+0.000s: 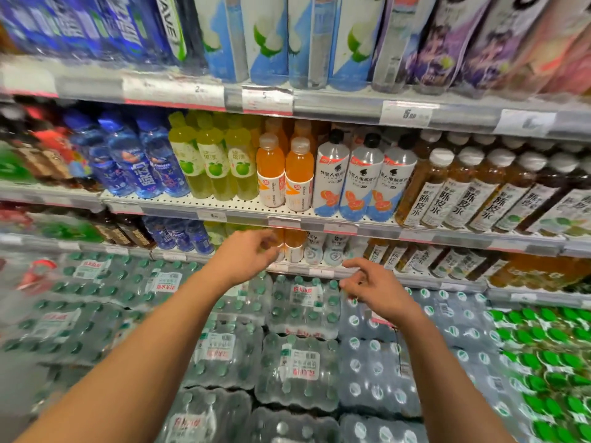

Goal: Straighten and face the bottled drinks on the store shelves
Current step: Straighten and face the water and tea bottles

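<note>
Store shelves hold rows of bottled drinks. On the middle shelf (243, 210) stand blue bottles (150, 167), green apple bottles (214, 164), two orange bottles (284, 174), white grapefruit-label bottles (358, 177) and brown tea bottles (463, 190). The lower shelf (319, 272) repeats these kinds, with an orange bottle (294, 247) near its front. My left hand (248, 255) reaches toward that lower shelf, fingers loosely curled, holding nothing. My right hand (372, 287) hovers just below the shelf edge, fingers loosely bent and empty.
Shrink-wrapped packs of water bottles (297, 362) are stacked below, under my arms. Green-capped packs (543, 362) lie at the right. The top shelf (335, 103) carries tall cartons and bottles (271, 36). Price tags (267, 100) line the shelf edges.
</note>
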